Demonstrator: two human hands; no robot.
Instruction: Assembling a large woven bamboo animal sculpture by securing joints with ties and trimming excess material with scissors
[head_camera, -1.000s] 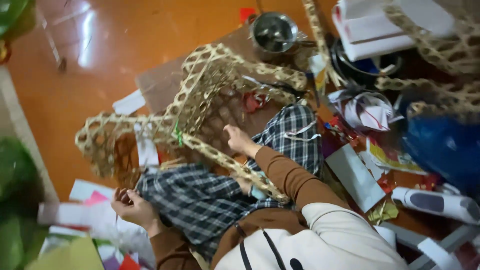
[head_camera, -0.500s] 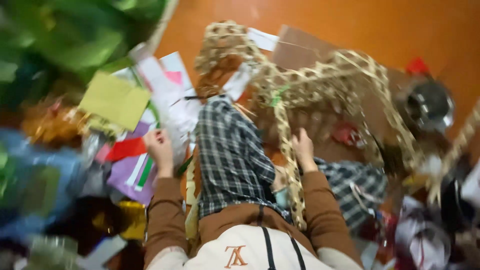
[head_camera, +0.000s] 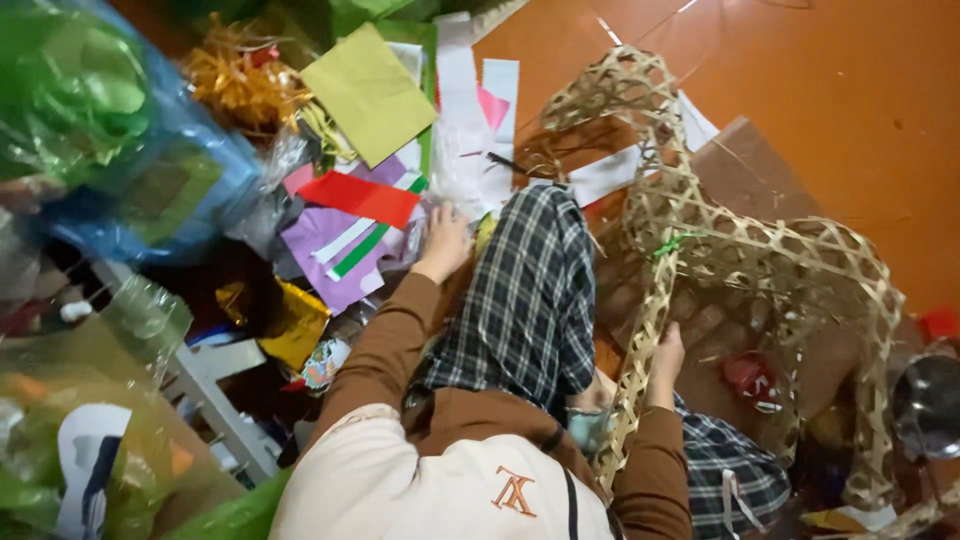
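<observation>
I sit on the orange floor (head_camera: 850, 90) with my legs in checked trousers (head_camera: 530, 300) stretched out. My left hand (head_camera: 447, 243) reaches forward onto a heap of coloured paper, beside a purple sheet (head_camera: 320, 250) and a red strip (head_camera: 360, 197); its fingertips are hidden among white scraps. My right hand (head_camera: 667, 352) grips a strut of a large open-weave bamboo frame (head_camera: 700, 240) that arches over my right leg and a brown cardboard sheet (head_camera: 750, 180).
A yellow-green sheet (head_camera: 368, 95), gold tinsel (head_camera: 235, 75) and a blue plastic bag (head_camera: 120, 200) with green stuff lie at the left. Gold foil (head_camera: 285, 320) and a white rack (head_camera: 215, 400) sit near my left side. A metal pot (head_camera: 930, 400) is at the right edge.
The view has swung left, bringing the paper heap into the picture. My left hand has moved forward onto the papers. My right hand stays on the bamboo frame.
</observation>
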